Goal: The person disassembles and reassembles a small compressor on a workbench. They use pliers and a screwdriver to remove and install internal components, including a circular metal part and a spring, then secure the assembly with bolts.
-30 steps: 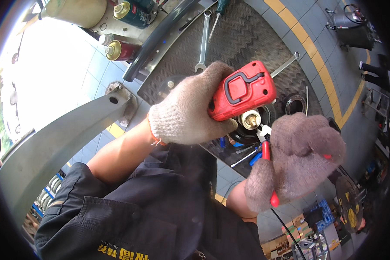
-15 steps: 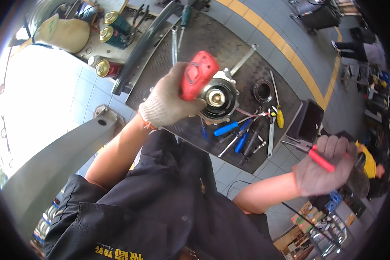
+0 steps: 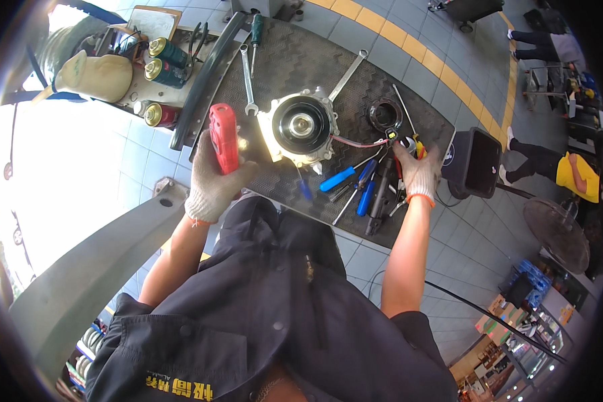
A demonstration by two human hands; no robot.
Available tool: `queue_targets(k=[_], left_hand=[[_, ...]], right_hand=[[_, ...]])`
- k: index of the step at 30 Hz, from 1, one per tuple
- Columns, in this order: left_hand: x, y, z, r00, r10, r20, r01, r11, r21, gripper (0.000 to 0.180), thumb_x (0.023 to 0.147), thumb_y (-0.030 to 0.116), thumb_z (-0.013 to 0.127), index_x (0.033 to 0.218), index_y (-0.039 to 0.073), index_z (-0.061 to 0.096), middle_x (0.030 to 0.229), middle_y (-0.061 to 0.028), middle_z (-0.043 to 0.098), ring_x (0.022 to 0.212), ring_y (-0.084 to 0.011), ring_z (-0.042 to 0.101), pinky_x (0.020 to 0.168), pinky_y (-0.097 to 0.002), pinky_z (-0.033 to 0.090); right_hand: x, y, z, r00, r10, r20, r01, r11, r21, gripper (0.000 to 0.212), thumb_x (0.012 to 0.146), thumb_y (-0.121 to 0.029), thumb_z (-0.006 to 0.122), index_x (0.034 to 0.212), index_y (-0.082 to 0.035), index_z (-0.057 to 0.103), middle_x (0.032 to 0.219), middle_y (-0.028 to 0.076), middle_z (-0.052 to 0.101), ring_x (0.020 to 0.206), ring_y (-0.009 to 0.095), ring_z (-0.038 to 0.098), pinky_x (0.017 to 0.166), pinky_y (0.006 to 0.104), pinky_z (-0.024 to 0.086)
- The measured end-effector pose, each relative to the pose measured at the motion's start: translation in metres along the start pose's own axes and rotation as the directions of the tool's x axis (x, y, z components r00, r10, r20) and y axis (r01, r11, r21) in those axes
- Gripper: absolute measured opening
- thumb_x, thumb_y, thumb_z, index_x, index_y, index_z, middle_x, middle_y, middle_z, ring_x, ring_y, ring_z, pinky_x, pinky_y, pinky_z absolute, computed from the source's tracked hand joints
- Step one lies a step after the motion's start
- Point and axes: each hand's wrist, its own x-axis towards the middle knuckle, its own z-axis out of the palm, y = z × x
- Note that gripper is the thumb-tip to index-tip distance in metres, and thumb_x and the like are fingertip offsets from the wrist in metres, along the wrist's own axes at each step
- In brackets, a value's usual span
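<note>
A red handheld work light is upright in my gloved left hand, its glow falling on the pulley assembly to the right. That assembly, a round black pulley in a silver metal housing, lies on the dark mat with a thin reddish wire running from it. Over the tools at the mat's right side, my gloved right hand closes around red-handled pliers, partly hidden by the fingers. Beside it are a yellow-handled screwdriver and a black ring.
Blue-handled screwdrivers and a black bar-shaped tool lie near the front edge. Wrenches flank the assembly. Spray cans stand on the left bench. A black bin stands right; people are beyond, one in yellow.
My left hand with the work light has drawn left and down, off the pulley. My right hand has swung from the far right onto the tools on the mat, bringing the pliers down.
</note>
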Motion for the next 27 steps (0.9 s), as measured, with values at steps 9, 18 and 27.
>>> queue_targets(k=[9,18,27], left_hand=[[-0.009,-0.021,0.001,0.991,-0.039,-0.131,0.029,0.996,-0.081,0.078,0.084,0.012,0.096,0.153,0.002,0.06,0.123,-0.0056,0.073,0.108,-0.0169,0.073,0.096,-0.0353,0.061],[0.1,0.003,-0.029,0.974,0.176,-0.145,-0.085,0.869,0.487,0.067,0.093,0.027,0.079,0.152,-0.002,0.064,0.118,-0.0291,0.08,0.108,-0.0448,0.081,0.098,-0.0516,0.062],[0.155,-0.031,-0.076,0.996,0.078,0.048,-0.086,0.615,0.784,0.044,0.092,0.032,0.078,0.116,-0.005,0.078,0.107,-0.0355,0.082,0.111,-0.0535,0.081,0.102,-0.0589,0.064]], right_hand=[[-0.096,0.008,0.043,0.454,-0.806,0.379,0.877,0.48,-0.028,0.025,0.094,-0.014,0.083,0.119,-0.015,0.083,0.12,0.015,0.08,0.114,0.04,0.078,0.101,0.054,0.065],[-0.089,-0.028,0.044,0.921,-0.144,0.362,0.27,0.905,-0.329,0.061,0.108,-0.038,0.081,0.145,0.002,0.054,0.118,0.033,0.084,0.113,0.051,0.083,0.101,0.0582,0.067],[-0.082,-0.05,0.074,0.971,0.001,0.239,0.084,0.936,-0.342,0.047,0.109,-0.023,0.074,0.141,0.003,0.051,0.118,0.037,0.083,0.112,0.053,0.083,0.098,0.0604,0.068]])
